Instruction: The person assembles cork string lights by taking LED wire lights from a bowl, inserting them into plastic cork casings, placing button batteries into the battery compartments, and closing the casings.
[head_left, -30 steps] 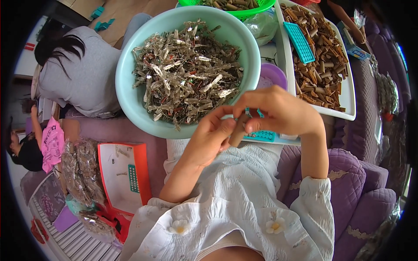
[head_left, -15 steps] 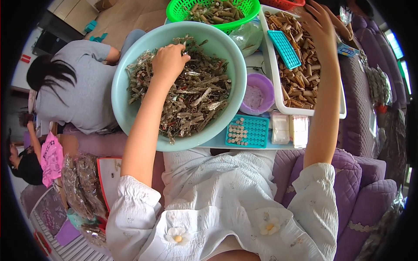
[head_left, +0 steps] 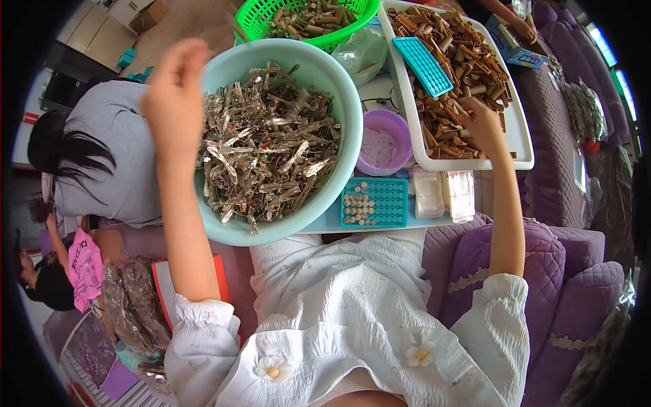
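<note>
On the bench [head_left: 332, 220], 1 pale green basin [head_left: 349, 122] at left holds clear film bundles [head_left: 271, 156], too many to count. The left hand [head_left: 175, 98], blurred, is over its far left rim, fingers curled; whether it grips anything, I cannot tell. At right, 1 white tray [head_left: 475, 164] holds heaped brown tube pieces [head_left: 468, 51] under 1 teal grid [head_left: 422, 66]; the right hand [head_left: 485, 125] reaches into them, fingers bent, grip unclear. At far left of the tray, 1 green basket [head_left: 329, 42] holds tubes [head_left: 312, 22]. Nearer, 1 purple bowl [head_left: 405, 136] holds white slips [head_left: 378, 146]; 1 teal tray [head_left: 392, 203] has round pieces [head_left: 358, 207] at left, with 2 packet stacks [head_left: 428, 193] to its right.
</note>
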{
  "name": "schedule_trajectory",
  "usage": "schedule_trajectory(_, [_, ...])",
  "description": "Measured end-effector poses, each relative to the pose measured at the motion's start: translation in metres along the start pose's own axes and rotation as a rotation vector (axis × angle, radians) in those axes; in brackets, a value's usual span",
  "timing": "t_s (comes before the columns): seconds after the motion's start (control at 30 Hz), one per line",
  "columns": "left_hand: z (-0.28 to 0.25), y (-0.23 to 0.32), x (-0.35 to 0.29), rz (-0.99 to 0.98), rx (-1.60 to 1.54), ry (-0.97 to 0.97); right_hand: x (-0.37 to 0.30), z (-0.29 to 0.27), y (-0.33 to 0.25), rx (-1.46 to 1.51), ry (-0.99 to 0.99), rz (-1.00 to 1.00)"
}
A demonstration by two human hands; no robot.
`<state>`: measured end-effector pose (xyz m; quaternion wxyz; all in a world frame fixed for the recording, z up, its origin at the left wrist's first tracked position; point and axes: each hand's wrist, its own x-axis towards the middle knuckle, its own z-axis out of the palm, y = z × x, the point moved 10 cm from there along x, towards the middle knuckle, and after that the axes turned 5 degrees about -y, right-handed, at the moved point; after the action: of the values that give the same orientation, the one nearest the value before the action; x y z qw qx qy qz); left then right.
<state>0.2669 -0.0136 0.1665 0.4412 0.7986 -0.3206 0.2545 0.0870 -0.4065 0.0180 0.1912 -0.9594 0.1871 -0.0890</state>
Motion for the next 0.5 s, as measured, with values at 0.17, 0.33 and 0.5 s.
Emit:
schedule_trajectory(0.17, [0.065, -0.042, -0.064, -0.469, -0.408, -0.494, 0.013, 0.023, -0.015, -0.084, -0.113, -0.012])
schedule_trajectory(0.33, [0.07, -0.033, -0.092, -0.647, -0.776, -0.461, 0.011, 0.004, -0.022, -0.07, 0.037, -0.14])
schedule_trajectory(0.5, [0.071, -0.003, -0.114, -0.68, -0.916, -0.439, -0.012, -0.026, -0.032, 0.496, 0.16, 0.078])
